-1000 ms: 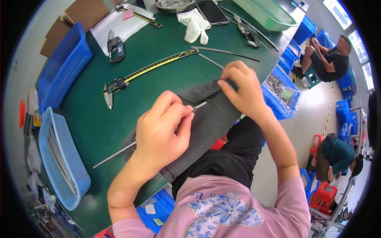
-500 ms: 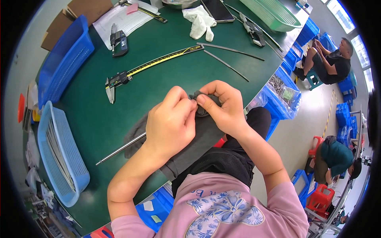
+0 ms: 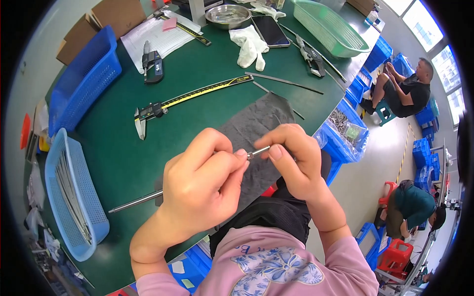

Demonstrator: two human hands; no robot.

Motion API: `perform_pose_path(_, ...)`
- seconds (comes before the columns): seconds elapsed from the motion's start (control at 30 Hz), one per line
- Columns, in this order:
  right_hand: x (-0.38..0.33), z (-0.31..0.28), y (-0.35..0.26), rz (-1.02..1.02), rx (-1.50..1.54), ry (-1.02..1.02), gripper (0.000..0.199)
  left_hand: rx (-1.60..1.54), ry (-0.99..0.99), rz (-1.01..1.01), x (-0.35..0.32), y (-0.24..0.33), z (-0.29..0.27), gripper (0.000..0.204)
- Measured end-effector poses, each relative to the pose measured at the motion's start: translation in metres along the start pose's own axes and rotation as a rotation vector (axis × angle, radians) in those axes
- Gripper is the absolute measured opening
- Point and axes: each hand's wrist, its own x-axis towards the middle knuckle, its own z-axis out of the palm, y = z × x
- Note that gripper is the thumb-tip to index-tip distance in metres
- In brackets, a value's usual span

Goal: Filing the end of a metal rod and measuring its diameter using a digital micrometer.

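Note:
My left hand (image 3: 200,185) is closed around a slim metal rod (image 3: 136,201). The rod's long end sticks out at lower left, and its narrower tip shows past my thumb and forefinger. Right at that tip is my right hand (image 3: 296,160), thumb and forefinger apart on either side of it, the forefinger slightly blurred. Whether they touch the tip is hard to see. A dark grey cloth (image 3: 261,116) lies spread beneath both hands, over the table edge. Beyond it are a digital caliper (image 3: 197,93) and two thin metal strips (image 3: 286,81).
A light blue basket (image 3: 101,217) of thin rods and a blue basket (image 3: 111,64) stand at left. Micrometers (image 3: 153,69), a white glove (image 3: 252,47), a phone (image 3: 270,32), a steel bowl (image 3: 228,17) and a green basket (image 3: 340,37) sit farther back. Two people are at right.
My right hand has let go of the bunched cloth, which now lies spread out. The rod's tip is uncovered. My left hand still holds the rod, slightly lower and to the left.

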Motion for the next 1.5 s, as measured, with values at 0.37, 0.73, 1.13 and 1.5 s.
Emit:
perform_pose_path(0.37, -0.005, 0.003, -0.006, -0.099, -0.005, -0.056, 0.005, 0.003, -0.046, 0.032, -0.006, 0.002, -0.005, 0.015)
perform_pose_path(0.73, -0.007, 0.005, -0.008, -0.159, -0.003, -0.059, 0.004, -0.076, -0.084, -0.006, -0.006, 0.003, -0.009, 0.014)
perform_pose_path(1.13, -0.012, -0.003, -0.007, -0.029, 0.110, -0.208, 0.016, -0.058, -0.162, 0.060, -0.002, 0.005, -0.005, 0.014)
perform_pose_path(1.5, -0.031, -0.002, 0.003, 0.330, 0.352, -0.335, 0.022, 0.024, -0.333, 0.101, -0.007, -0.001, 0.003, 0.015)
